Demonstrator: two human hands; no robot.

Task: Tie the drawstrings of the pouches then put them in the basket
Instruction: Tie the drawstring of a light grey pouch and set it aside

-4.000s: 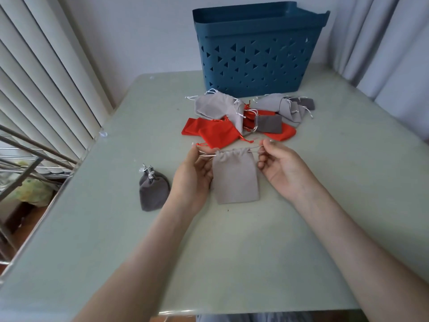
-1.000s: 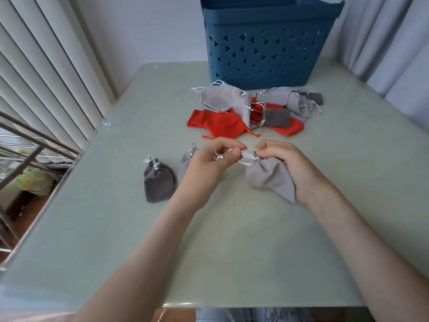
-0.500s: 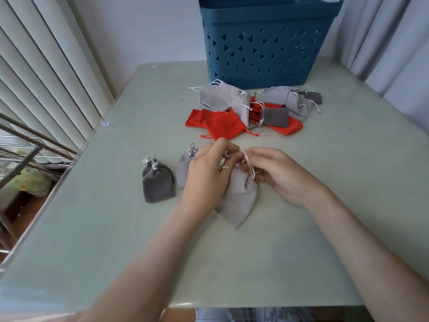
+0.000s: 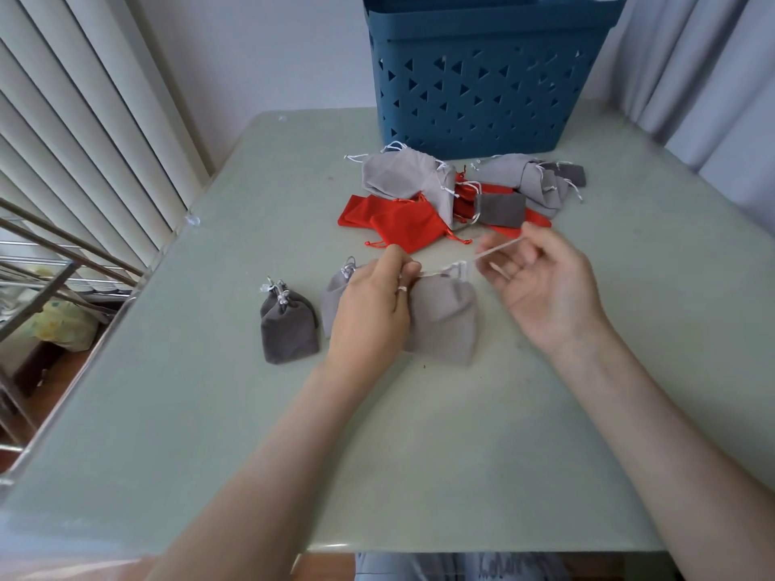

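On my feed the pale green table (image 4: 419,434) fills most of the view, and the blue perforated basket (image 4: 482,77) stands at its far edge; I can't see into it from here. Just in front of the basket lies the pile of loose pouches (image 4: 419,190), light grey, red and dark grey, with their cords trailing. Nearer me, my left hand (image 4: 373,304) and right hand (image 4: 541,283) are apart, with the light grey pouch (image 4: 444,316) lying flat on the table between them, its mouth gathered. The left hand pinches one end of the white drawstring (image 4: 495,251) right at the mouth. The right hand, palm up, pinches the other end at its fingertips and draws it out taut towards the pile. Left of my left hand sit a second light grey pouch (image 4: 333,299), partly hidden behind it, and a dark grey pouch (image 4: 287,329), both cinched at the top. I judge I'm mid-knot on the third pouch, cinching. Next I need an even pull on both ends to seat the knot without puckering the cloth, then a carry to the basket.
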